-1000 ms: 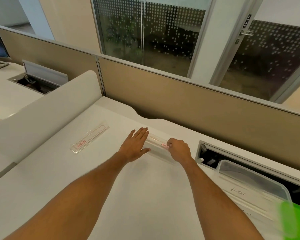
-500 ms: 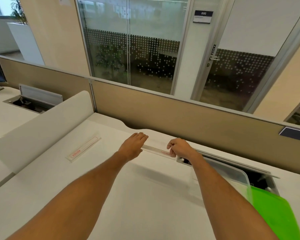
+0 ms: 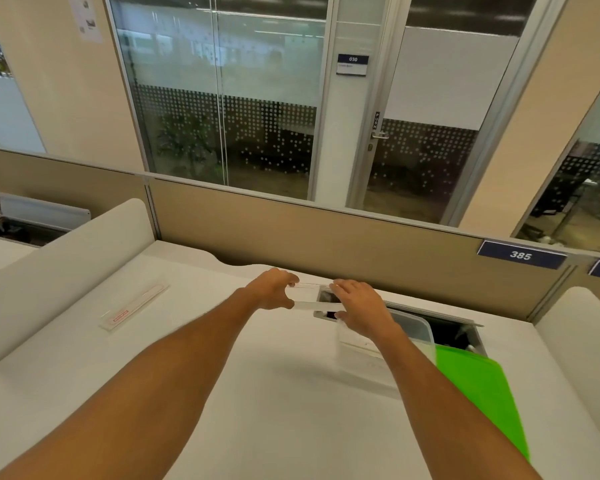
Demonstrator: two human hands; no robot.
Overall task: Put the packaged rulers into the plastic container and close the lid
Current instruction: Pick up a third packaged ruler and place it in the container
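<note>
Both hands, left hand (image 3: 274,289) and right hand (image 3: 357,306), pinch one packaged ruler (image 3: 305,304) with closed fingers; next, carry it right into the plastic container (image 3: 420,332).

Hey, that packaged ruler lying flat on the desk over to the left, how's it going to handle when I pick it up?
The ruler looks thin, so probably light. Its glossy clear sleeve may be slippery. Lying flat, it likely needs lifting by an edge.

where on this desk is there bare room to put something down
Bare desk lies between the forearms, and between the lying packaged ruler and the left hand. It is crowded around the right hand: held ruler, clear container, green lid and open cable tray.
</note>
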